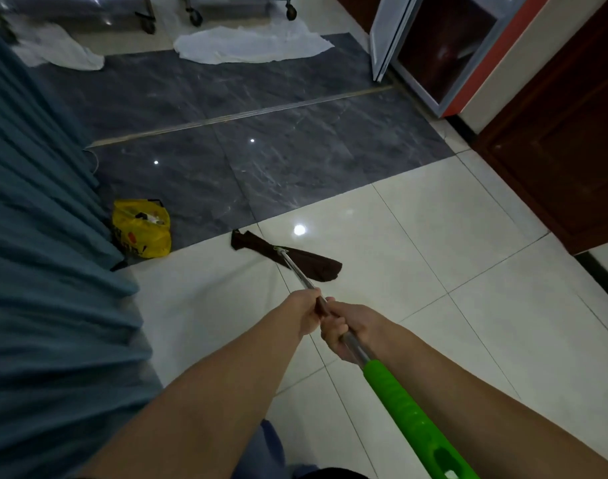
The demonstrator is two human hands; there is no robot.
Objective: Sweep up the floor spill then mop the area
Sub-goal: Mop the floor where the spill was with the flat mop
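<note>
1. Both hands hold one mop [297,271] by its metal pole. They are close together, almost touching each other.
2. The left hand [304,311] is the one further along the pole, toward the mop head. Its fingers are curled round the pole where a short dark brown section begins.
3. The right hand [347,331] sits just behind it, nearer to the person. It is wrapped round the bare metal just before the green grip [406,409] starts.
4. The green grip runs back beside the right forearm to the lower edge of the view.
5. The mop head [316,264] is a flat, dark brown cloth. It lies on the pale floor tiles [434,236], just beside the border with the dark grey tiles [261,98]. Its left end nearly reaches that border.
6. A yellow plastic bag [142,229] stands on the dark tiles at their near left corner, against the foot of a blue curtain [36,236]. It is near the mop head but apart from it. Some things are inside; I cannot tell what they are.
7. Two white cloths [254,44] lie at the far edge of the dark tiles, one at the left and one in the middle. Just behind them are the wheels of metal trolleys [195,17].
8. A thin metal strip [240,115] crosses the dark tiles from left to right.
9. At the far right corner a cabinet door [392,36] with a metal frame stands open, and a dark wooden door [555,150] is along the right side.
</note>
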